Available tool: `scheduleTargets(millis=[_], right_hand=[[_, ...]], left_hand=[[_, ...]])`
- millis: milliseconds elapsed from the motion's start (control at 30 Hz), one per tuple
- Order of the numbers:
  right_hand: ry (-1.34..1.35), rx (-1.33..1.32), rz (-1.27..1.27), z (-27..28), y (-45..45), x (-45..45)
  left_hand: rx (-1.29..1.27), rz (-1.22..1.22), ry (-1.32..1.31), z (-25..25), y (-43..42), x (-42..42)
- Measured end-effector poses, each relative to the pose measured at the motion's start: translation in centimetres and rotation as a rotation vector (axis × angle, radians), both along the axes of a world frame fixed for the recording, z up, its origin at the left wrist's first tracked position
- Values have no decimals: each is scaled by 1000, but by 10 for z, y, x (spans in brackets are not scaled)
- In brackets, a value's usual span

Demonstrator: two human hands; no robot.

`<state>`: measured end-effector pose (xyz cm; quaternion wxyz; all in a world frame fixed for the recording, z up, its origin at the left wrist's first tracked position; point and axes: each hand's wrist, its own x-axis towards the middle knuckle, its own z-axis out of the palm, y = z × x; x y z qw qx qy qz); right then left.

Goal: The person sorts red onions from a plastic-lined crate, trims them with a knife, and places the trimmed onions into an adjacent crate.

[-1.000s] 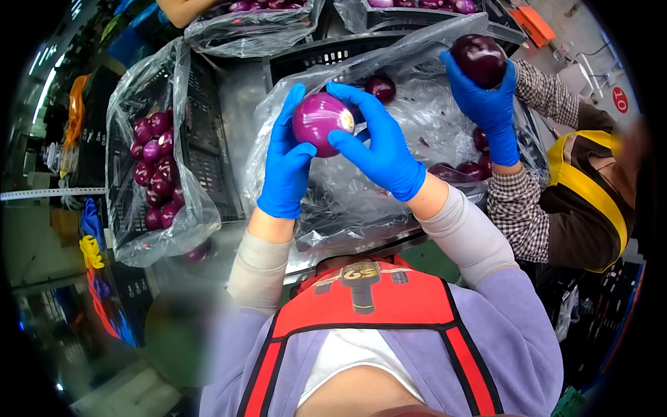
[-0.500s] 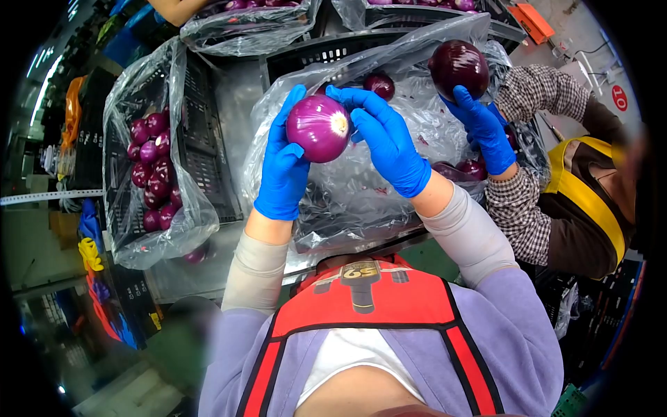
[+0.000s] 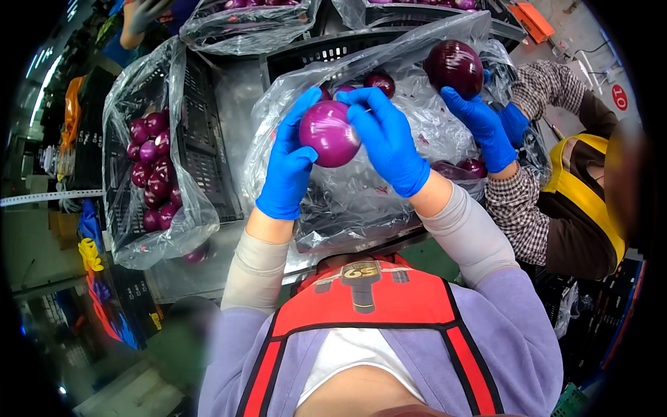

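A shiny purple-red onion (image 3: 329,134) is between my two blue-gloved hands, above a crate lined with clear plastic. My left hand (image 3: 289,156) is closed round its left side, with the thumb across the lower front. From the right, the bent fingers of my right hand (image 3: 390,142) press on the onion's right end and cover it. Behind my hands, a few more onions (image 3: 379,84) lie in the plastic liner (image 3: 431,125).
A co-worker's gloved hand (image 3: 483,132) holds a large dark onion (image 3: 454,68) at the right. To the left, a lined black crate (image 3: 208,125) holds several onions (image 3: 154,167). More lined crates stand at the back. Another person's gloved hand (image 3: 144,15) shows at top left.
The onion in my hands has turned and shifted slightly right; its pale end is now behind my right fingers. The co-worker's second hand has come into view beside the dark onion.
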<state>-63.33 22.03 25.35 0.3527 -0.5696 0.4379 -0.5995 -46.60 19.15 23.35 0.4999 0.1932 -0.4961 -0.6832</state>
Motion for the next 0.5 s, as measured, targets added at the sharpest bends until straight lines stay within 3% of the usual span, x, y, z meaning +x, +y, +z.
scheduleTargets(millis=[33,100,500], right_hand=[[-1,0,-1,1,-1,-3],[-242,282,125,4,0,-10],[-249,256,183,7,4,-5]], left_hand=[[0,-1,-1,2,2,0],[191,-51,128,9,5,0],[285,-82,222,15,5,3]])
